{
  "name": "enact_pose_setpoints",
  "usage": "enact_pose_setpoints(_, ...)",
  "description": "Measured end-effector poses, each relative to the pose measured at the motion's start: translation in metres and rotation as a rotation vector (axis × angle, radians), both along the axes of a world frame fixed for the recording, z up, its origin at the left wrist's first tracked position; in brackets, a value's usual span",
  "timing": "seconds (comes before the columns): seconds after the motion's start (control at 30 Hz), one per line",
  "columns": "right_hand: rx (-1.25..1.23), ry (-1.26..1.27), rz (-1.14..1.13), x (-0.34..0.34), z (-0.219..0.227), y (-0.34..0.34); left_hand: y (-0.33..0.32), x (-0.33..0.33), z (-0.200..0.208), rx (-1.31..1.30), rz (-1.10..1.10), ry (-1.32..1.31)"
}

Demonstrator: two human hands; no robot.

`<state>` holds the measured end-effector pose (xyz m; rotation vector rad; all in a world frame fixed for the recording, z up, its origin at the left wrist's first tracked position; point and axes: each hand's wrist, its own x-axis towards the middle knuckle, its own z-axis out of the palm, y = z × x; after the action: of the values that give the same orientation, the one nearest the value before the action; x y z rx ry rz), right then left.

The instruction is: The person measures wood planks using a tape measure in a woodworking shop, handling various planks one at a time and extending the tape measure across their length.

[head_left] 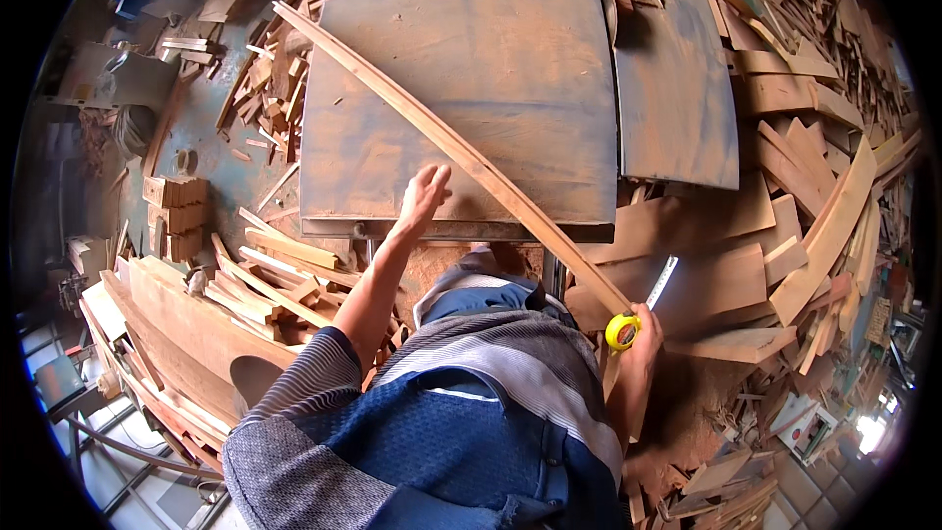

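Note:
A long narrow wooden strip (432,125) lies slantwise over the dusty metal saw table (471,49), from its far left corner to beyond the near right edge. My right hand (645,342) is closed around a yellow tape measure (623,332) beside the strip's near end. A short length of pale tape blade (663,282) sticks out past that hand. Over the front part of the table, left of the strip, my left hand (426,196) has its fingers apart and a little bent, with nothing in them.
Right of a narrow gap stands a second metal tabletop (677,88). Wood offcuts (824,226) pile up along the right side. Large curved boards (186,324) and loose sticks (265,280) lie at my left, near a stack of small blocks (177,211).

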<state>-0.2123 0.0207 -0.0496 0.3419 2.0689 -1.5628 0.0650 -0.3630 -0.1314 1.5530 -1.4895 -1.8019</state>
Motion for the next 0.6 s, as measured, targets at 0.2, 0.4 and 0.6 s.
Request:
enact_pose_setpoints(0.2, 0.129, -0.021, 0.152, 0.007, 0.030, 0.018, 0.028, -0.011, -0.016, 0.290, 0.220, 0.606)
enact_pose_setpoints(0.4, 0.019, -0.086, 0.261, -0.006, 0.029, 0.040, 0.046, -0.022, -0.024, 0.505, 0.304, 0.900)
enact_pose_setpoints(0.6, 0.016, -0.121, 0.264, -0.022, 0.042, 0.027, 0.039, -0.038, -0.043, 0.443, 0.397, 0.728)
